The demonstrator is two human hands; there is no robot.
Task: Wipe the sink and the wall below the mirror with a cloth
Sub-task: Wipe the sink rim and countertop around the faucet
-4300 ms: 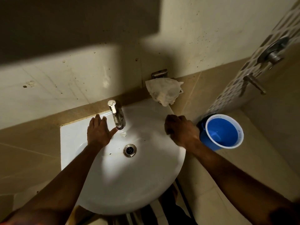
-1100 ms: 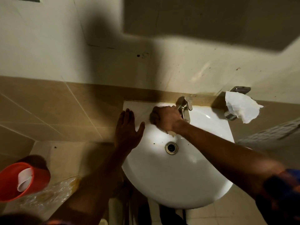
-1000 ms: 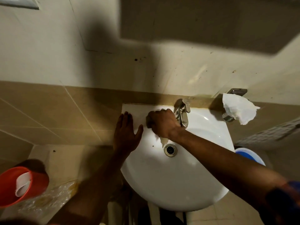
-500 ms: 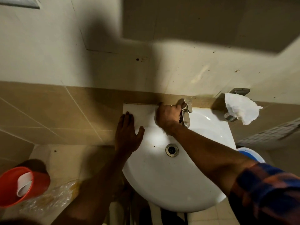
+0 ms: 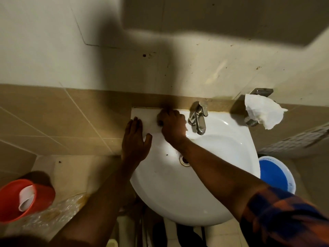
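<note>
Now, left hand flat on the sink rim, right hand curled beside the tap, cloth unseen so we cannot tell its grip, we risk banging knuckles on the tap.

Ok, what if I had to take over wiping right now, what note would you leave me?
Left hand: open, flat on the sink's left rim.
Right hand: fingers curled, pressing on the back left ledge beside the tap. The cloth is likely under it, hidden.
Done: hard to tell; the hand is working on the ledge.
Left: dark specks near the drain, then the spotted wall above the sink.
</note>
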